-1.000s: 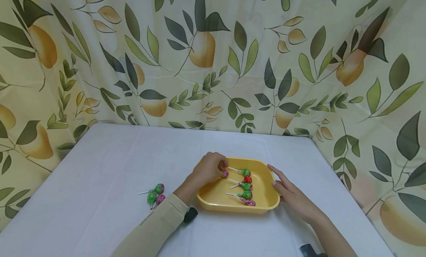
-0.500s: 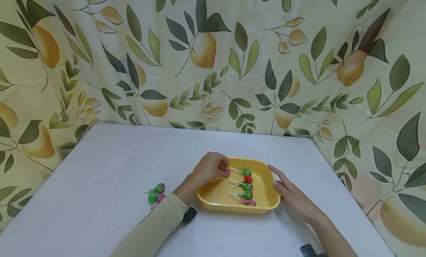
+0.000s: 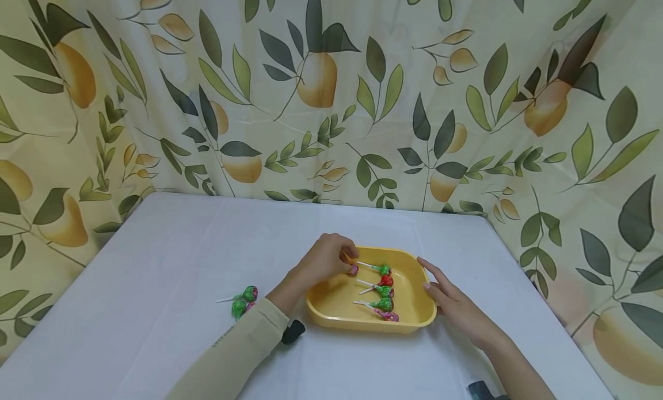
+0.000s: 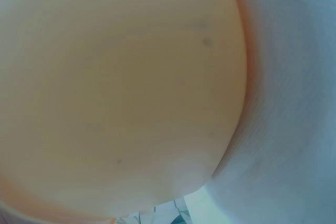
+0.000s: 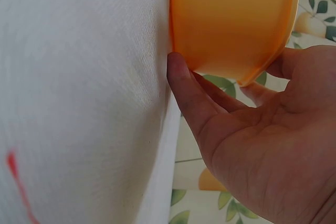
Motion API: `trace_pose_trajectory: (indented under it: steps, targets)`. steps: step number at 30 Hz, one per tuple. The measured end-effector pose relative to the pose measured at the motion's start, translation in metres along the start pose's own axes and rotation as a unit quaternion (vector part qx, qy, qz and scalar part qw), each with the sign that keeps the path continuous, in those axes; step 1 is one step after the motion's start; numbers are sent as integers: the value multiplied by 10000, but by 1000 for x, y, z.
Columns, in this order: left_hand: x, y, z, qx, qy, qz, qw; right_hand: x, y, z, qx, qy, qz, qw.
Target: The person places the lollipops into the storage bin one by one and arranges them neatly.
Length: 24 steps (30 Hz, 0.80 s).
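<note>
At the tray's far left corner my left hand (image 3: 327,258) pinches a pink-wrapped lollipop (image 3: 354,270); its stick is hidden by the fingers. The shallow yellow tray (image 3: 373,325) holds several lollipops in a column, sticks pointing left: a green one (image 3: 384,270) at the top, a red one (image 3: 387,280), more green ones and a pink one (image 3: 387,316) nearest me. My right hand (image 3: 456,308) grips the tray's right end. In the right wrist view its thumb reaches over the rim (image 5: 295,19), with fingers low against the outer wall. The left wrist view is nearly filled by a blurred yellow surface (image 4: 131,87).
Left of the tray, green lollipops (image 3: 239,308) and a partly hidden pink one (image 3: 250,305) lie on the white cloth (image 3: 207,244), beside the left sleeve (image 3: 243,342). A fruit-patterned curtain (image 3: 331,129) borders the table's back and sides.
My left hand has shifted very slightly right with the pink lollipop. The left forearm now covers more of the pink lollipop on the cloth. The right hand has stayed on the tray.
</note>
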<state>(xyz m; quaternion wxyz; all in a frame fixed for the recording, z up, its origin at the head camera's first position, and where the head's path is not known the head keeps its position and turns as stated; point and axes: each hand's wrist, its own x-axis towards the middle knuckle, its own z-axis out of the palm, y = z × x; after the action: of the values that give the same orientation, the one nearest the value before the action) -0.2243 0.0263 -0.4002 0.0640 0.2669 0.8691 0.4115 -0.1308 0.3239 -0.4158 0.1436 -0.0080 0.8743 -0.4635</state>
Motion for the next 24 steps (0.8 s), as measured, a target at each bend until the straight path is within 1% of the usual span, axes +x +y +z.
trace_pose_trajectory:
  steps: [5, 11, 21, 24]
  targets:
    - [-2, 0, -4, -168, -49, -26, 9998, 0, 0, 0, -22, 26, -4, 10000]
    - [-5, -1, -9, -411, -113, -208, 9989, 1, 0, -1, -4, 25, -21, 10000]
    - [-12, -2, -19, -288, -174, -237, 9992, 0, 1, 0, 12, 27, -24, 10000]
    - [-15, -3, -23, -234, -184, -203, 9994, 1, 0, 0, 9, 31, -12, 10000]
